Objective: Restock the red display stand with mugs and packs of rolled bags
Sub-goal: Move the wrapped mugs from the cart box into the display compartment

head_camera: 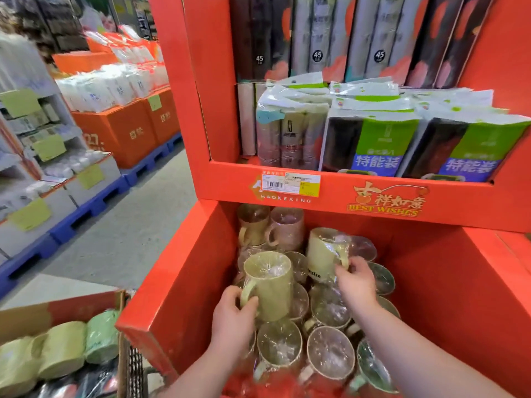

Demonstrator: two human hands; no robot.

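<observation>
left hand (234, 320) gripping film-wrapped green mug (270, 285) by handle, right hand (356, 285) pinching second wrapped mug (324, 254), glossy mugs (330, 354) below both

Red display stand (184, 265) — packs of rolled bags (370, 145) above, wrapped mugs (330, 357), seemingly stacked, below.

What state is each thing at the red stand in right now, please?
lower bin, partly filled with wrapped mugs.
upper shelf, stocked with packs of rolled bags.
green mug, film-wrapped, held up over the bin.
cream mug, film-wrapped, held up, tilted.
left grip, holds the green mug's handle.
right grip, holds the cream mug's handle.
carton, open, spare mugs lying inside.
</observation>
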